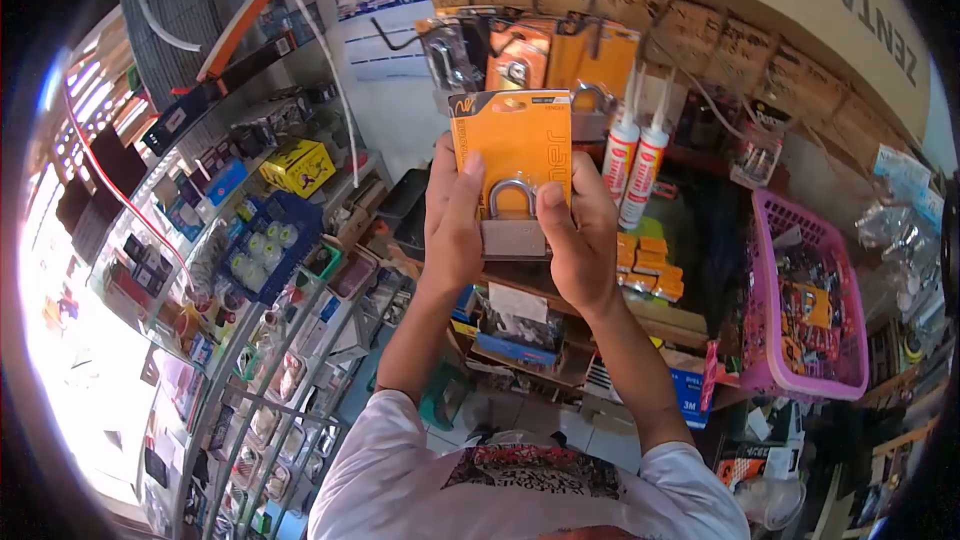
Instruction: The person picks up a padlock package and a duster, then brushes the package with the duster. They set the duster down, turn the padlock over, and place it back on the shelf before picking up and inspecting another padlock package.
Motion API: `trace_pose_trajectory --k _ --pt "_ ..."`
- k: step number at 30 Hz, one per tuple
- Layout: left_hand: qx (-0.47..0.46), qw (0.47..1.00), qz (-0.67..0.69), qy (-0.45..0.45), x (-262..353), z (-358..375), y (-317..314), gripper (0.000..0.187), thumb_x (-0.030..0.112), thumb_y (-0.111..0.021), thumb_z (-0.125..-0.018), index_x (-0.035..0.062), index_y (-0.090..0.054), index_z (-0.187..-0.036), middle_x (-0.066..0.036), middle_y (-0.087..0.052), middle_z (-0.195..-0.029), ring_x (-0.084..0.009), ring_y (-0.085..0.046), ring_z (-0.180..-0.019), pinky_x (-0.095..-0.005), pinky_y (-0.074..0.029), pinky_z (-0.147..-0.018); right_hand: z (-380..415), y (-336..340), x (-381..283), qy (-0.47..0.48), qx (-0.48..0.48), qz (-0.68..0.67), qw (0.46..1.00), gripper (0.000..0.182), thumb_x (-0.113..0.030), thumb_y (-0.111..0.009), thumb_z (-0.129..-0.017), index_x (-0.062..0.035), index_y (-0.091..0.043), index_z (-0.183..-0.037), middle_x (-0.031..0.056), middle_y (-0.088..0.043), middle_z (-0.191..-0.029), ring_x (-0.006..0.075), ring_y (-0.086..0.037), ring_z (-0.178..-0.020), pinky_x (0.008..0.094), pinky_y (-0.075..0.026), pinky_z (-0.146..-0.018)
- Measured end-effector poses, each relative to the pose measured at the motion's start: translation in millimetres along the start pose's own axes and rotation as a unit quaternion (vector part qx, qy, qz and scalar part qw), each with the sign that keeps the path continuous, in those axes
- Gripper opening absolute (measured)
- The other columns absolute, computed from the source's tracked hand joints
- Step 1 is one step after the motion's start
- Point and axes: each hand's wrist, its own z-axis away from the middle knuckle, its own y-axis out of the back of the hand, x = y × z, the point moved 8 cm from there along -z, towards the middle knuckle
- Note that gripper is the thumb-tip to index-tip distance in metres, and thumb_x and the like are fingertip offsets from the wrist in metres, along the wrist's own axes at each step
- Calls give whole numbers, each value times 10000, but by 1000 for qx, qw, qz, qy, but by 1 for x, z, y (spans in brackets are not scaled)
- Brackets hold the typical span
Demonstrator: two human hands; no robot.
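Note:
Between my two hands I hold a padlock pack (513, 145), an upright orange card with a silver padlock (514, 230) at its lower part. My left hand (458, 205) grips the left edge, its thumb lying on the card's front. On the opposite edge, my right hand (583, 235) has its thumb beside the padlock's shackle. The fingers of both hands go behind the card and are hidden there. Beyond it, more carded padlocks (592, 55) hang from hooks on the wall.
Two sealant tubes (642, 165) stand right of the pack, above small orange boxes (650, 268). A pink basket (765, 290) full of small packets is at the right. Wire shelving (270, 405) with a blue basket (262, 285) lines the left. A large carton (820, 0) fills the top right.

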Motion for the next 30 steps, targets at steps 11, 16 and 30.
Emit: trace_pose_trajectory --k 11,16,30 --pt "29 999 32 -13 -4 -31 76 447 305 -333 -1056 26 -438 -1389 -107 -565 -1287 -198 -576 -1171 -334 -460 -996 -40 -65 38 14 -14 -73 997 410 -342 -440 -1070 35 -548 -1190 11 -566 -953 71 -469 -846 242 -404 -772" --pt "37 999 0 27 -12 -26 99 429 252 -365 -1024 -23 -463 -1337 -127 -574 -1243 -174 -556 -1140 -304 -424 -990 -25 -77 74 -11 -2 -106 994 374 -343 -455 -1064 12 -545 -1138 -27 -521 -876 38 -421 -737 212 -362 -667" --pt "15 1000 12 12 -4 -49 126 431 227 -415 -996 -48 -478 -1321 -126 -602 -1214 -169 -585 -1098 -294 -444 -961 -43 -107 65 18 -21 -43 999 477 -374 -526 -1025 53 -493 -1236 120 -627 -1107 143 -605 -1008 291 -481 -859"
